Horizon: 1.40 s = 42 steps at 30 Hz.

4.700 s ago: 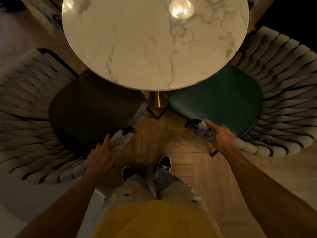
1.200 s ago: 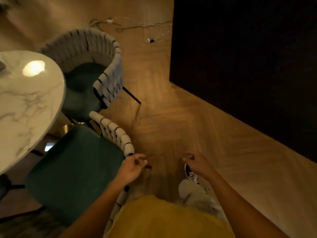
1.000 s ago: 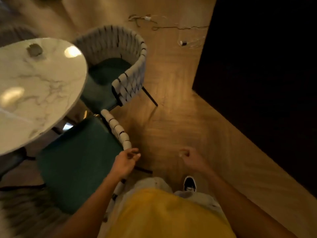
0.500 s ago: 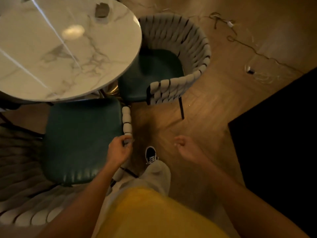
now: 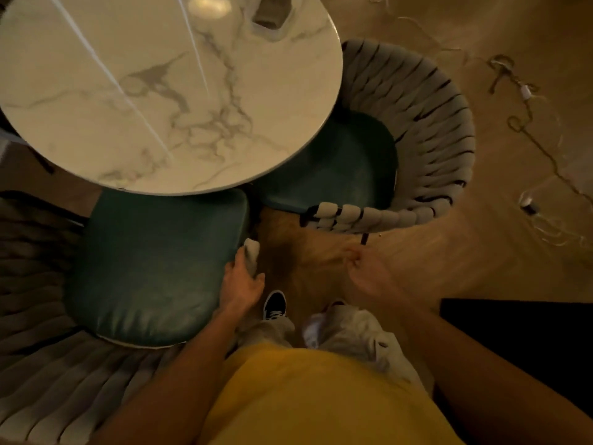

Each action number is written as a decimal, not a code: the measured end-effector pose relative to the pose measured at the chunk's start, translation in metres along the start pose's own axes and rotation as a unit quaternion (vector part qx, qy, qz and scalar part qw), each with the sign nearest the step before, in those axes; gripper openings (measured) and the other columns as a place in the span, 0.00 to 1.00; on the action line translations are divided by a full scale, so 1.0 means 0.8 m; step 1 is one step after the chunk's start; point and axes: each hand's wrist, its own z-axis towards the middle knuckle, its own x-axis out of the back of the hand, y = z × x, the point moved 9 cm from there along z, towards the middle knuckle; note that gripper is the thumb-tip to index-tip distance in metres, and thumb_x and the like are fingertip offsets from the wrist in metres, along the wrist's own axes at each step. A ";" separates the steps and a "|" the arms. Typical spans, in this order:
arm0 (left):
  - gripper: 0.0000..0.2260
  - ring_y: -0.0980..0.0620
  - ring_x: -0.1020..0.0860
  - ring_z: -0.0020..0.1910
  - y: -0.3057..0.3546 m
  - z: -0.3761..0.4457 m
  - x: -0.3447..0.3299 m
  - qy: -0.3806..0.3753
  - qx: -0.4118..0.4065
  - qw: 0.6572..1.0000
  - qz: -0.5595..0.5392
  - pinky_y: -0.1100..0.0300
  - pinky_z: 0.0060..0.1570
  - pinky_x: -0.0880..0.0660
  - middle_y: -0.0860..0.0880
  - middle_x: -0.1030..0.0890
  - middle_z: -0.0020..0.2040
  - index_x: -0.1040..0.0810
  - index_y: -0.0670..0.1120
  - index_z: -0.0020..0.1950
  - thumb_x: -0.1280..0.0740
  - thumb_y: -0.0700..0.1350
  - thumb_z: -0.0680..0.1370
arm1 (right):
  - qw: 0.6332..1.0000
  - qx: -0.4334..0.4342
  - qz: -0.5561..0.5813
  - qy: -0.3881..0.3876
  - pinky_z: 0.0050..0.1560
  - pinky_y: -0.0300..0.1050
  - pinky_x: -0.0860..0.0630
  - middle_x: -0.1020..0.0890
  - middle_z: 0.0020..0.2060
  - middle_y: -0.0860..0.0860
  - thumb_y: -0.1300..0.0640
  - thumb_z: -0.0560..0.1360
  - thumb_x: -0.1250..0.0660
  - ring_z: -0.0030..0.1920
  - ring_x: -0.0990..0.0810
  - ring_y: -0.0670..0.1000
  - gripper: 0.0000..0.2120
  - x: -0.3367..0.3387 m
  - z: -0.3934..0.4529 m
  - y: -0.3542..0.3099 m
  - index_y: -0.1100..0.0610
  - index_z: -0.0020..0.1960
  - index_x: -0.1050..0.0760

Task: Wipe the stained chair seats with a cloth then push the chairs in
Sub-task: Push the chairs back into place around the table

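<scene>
Chair seats were the job, and the near green seat (image 5: 154, 264) sat at about eight o'clock from my feet, its far edge tucked just under the marble table (image 5: 167, 91), so I judged the push-in was nearly done. My left hand (image 5: 242, 284) had fingers curled round the pale padded end of that chair's woven arm (image 5: 252, 252), wrist straight and forearm running back toward six o'clock, a grip suited to steering the chair. My right hand (image 5: 365, 271) hung free at one o'clock over the wooden floor (image 5: 417, 252), fingers loosely curled on nothing, short of the second chair (image 5: 417, 123); a small grey object, perhaps the cloth (image 5: 271, 11), lay on the table at twelve.
</scene>
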 end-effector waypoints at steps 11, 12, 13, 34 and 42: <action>0.34 0.36 0.29 0.63 0.031 0.041 -0.025 0.031 0.093 0.987 0.127 0.43 0.62 0.30 0.38 0.33 0.68 0.49 0.55 0.78 0.35 0.46 0.77 | 0.965 0.144 -0.219 -0.029 0.67 0.56 0.36 0.33 0.66 0.59 0.47 0.76 0.37 0.67 0.34 0.60 0.28 0.047 0.172 -0.056 0.50 0.74 0.40; 0.33 0.37 0.30 0.64 0.035 0.042 -0.028 0.026 0.109 0.980 0.165 0.43 0.63 0.31 0.38 0.36 0.70 0.50 0.55 0.78 0.36 0.46 0.78 | 0.961 0.146 -0.227 -0.064 0.66 0.57 0.35 0.33 0.65 0.59 0.45 0.77 0.38 0.66 0.33 0.61 0.28 0.039 0.179 -0.052 0.49 0.74 0.41; 0.33 0.37 0.31 0.65 0.038 0.045 -0.031 0.019 0.125 0.972 0.198 0.43 0.64 0.32 0.38 0.38 0.71 0.52 0.55 0.78 0.38 0.47 0.79 | 0.957 0.153 -0.230 -0.092 0.65 0.58 0.34 0.33 0.65 0.59 0.44 0.77 0.39 0.65 0.33 0.61 0.28 0.032 0.184 -0.048 0.49 0.74 0.42; 0.34 0.40 0.26 0.60 0.038 0.049 -0.010 0.003 0.166 0.967 0.193 0.44 0.58 0.28 0.44 0.32 0.67 0.47 0.63 0.76 0.35 0.43 0.77 | 0.928 0.205 -0.299 -0.089 0.54 0.59 0.25 0.27 0.61 0.58 0.41 0.78 0.44 0.56 0.24 0.63 0.28 0.040 0.210 -0.018 0.36 0.75 0.51; 0.34 0.40 0.27 0.62 0.040 0.048 -0.013 0.002 0.166 0.965 0.205 0.44 0.59 0.29 0.43 0.33 0.68 0.48 0.61 0.77 0.37 0.40 0.78 | 0.937 0.173 -0.297 -0.061 0.59 0.62 0.30 0.25 0.58 0.57 0.42 0.78 0.42 0.56 0.24 0.61 0.27 0.094 0.242 0.020 0.38 0.75 0.47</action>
